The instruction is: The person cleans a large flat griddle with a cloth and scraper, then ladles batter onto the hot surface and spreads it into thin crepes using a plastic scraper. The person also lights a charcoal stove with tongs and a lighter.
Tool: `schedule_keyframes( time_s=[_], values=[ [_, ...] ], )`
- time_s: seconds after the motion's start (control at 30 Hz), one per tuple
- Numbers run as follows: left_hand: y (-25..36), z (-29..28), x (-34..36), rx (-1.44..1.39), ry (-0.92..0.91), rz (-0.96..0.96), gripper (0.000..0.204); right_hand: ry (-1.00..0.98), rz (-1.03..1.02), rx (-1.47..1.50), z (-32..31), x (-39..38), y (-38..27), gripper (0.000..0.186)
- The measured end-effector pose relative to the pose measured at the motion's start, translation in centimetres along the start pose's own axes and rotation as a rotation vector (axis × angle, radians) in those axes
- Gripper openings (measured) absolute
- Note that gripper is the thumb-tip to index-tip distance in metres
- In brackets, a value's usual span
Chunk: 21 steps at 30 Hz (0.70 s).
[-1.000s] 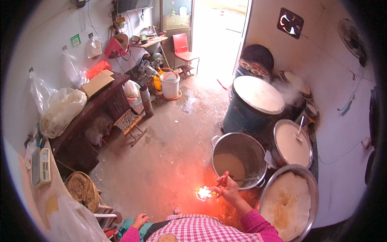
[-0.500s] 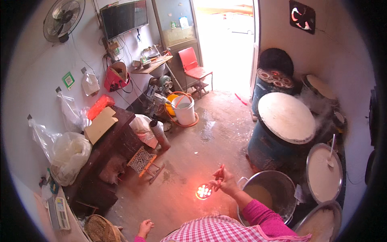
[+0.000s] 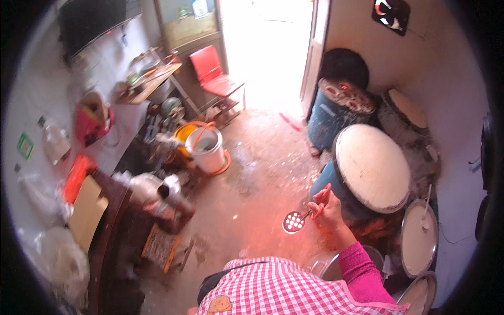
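Observation:
My right hand (image 3: 326, 210) is closed around the handle of thin tongs (image 3: 306, 214), held out in front of me beside the blue drum stove. At their end hangs a round honeycomb coal briquette (image 3: 293, 222), its holes glowing white and casting red light on the floor. The large blue drum stove (image 3: 328, 178) carries a wide pale round lid (image 3: 373, 168) and stands just beyond my hand. Below my right forearm sits a big metal pot (image 3: 321, 266), partly hidden by my sleeve and checked apron. My left hand is out of sight.
Another blue stove (image 3: 331, 126) with briquettes on top stands by the doorway. Covered pans (image 3: 419, 244) line the right wall, one with a ladle. A white bucket (image 3: 208, 157) with an orange hose, a red chair (image 3: 212, 73) and a low stool (image 3: 160, 247) stand to the left.
My view has swung right. My right hand has carried the tongs and briquette forward and right, closer to the blue drum stove. My left hand has dropped out of sight.

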<state>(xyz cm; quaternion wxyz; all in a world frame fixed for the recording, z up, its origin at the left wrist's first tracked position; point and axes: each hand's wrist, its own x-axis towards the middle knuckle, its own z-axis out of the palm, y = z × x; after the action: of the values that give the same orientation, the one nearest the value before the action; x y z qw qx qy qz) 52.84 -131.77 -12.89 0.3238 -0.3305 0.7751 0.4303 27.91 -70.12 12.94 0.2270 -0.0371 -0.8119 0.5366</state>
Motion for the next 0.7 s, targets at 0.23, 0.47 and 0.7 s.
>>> schedule_keyframes(
  time_s=[0.23, 0.47, 0.7],
  values=[
    [41.6, -10.6, 22.0, -0.245, 0.015, 0.657, 0.016, 0.33, 0.194, 0.261, -4.4, 15.3, -1.5, 0.027],
    [67.6, -1.5, 28.8, -0.277, -0.125, 0.732, 0.029, 0.423, 0.116, 0.188, -10.1, 33.6, 3.8, 0.032],
    [62.9, 5.2, 33.7, 0.459, -0.011, 0.856, 0.021, 0.492, 0.101, 0.134, -15.0, 51.7, 9.2, 0.03]
  ],
)
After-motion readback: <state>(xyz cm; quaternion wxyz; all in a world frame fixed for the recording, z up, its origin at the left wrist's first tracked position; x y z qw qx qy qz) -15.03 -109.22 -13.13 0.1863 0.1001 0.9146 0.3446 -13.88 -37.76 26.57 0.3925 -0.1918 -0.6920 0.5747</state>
